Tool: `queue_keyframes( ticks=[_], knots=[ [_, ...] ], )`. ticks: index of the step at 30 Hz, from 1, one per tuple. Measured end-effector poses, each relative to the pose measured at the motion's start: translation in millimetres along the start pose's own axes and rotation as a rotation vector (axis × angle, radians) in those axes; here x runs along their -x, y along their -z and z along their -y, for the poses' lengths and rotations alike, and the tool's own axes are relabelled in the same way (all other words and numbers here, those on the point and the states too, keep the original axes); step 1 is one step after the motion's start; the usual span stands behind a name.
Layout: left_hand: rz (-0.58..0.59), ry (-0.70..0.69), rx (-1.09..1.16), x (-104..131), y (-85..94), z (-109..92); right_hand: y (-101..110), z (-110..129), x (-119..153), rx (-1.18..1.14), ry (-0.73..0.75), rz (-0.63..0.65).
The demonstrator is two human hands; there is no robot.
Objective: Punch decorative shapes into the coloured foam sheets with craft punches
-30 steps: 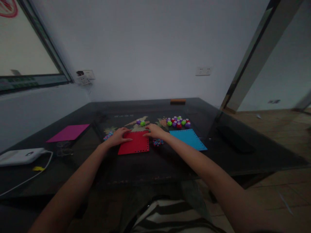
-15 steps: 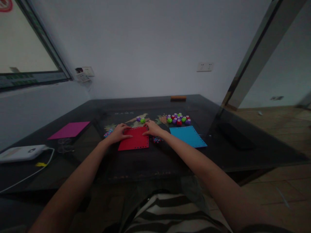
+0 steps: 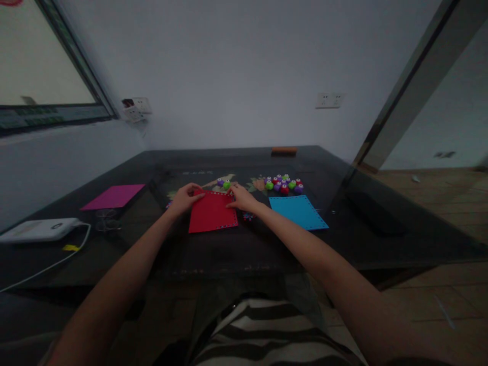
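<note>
A red sheet (image 3: 213,212) with small marks along its edges is held at its two upper corners. My left hand (image 3: 186,197) grips the upper left corner, thumb on top. My right hand (image 3: 241,197) pinches the upper right corner. Just beyond the sheet are a purple ball (image 3: 220,182) and a green ball (image 3: 226,184) with eye shapes. Small coloured pieces (image 3: 248,216) lie beside my right hand, and a few more show by my left wrist. To the right rests a blue sheet (image 3: 298,211) with a marked edge.
Several eye balls (image 3: 284,189) cluster behind the blue sheet. A magenta sheet (image 3: 113,196), a clear container (image 3: 107,219) and a white device (image 3: 40,230) with a cable are at left. A brown block (image 3: 284,150) lies at the back, a dark object (image 3: 375,213) at right.
The red sheet's far edge looks raised, and both hands now grip its upper corners instead of resting on it. The whole view has shifted slightly.
</note>
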State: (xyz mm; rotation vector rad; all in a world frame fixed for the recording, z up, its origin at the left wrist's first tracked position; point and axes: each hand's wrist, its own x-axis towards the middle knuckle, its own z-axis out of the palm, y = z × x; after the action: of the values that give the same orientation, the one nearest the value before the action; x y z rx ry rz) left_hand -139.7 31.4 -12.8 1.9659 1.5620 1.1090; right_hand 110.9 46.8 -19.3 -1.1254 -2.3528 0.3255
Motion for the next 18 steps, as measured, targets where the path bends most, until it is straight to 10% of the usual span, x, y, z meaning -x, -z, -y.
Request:
queue_keyframes(
  ticks=[11, 18],
  knots=[
    [-0.081, 0.139, 0.194, 4, -0.7, -11, 4, 10, -2, -0.16, -0.107, -0.076],
    [-0.127, 0.235, 0.407, 7, 0.6, -14, 8, 9, -9, -0.727, -0.273, -0.043]
  ],
)
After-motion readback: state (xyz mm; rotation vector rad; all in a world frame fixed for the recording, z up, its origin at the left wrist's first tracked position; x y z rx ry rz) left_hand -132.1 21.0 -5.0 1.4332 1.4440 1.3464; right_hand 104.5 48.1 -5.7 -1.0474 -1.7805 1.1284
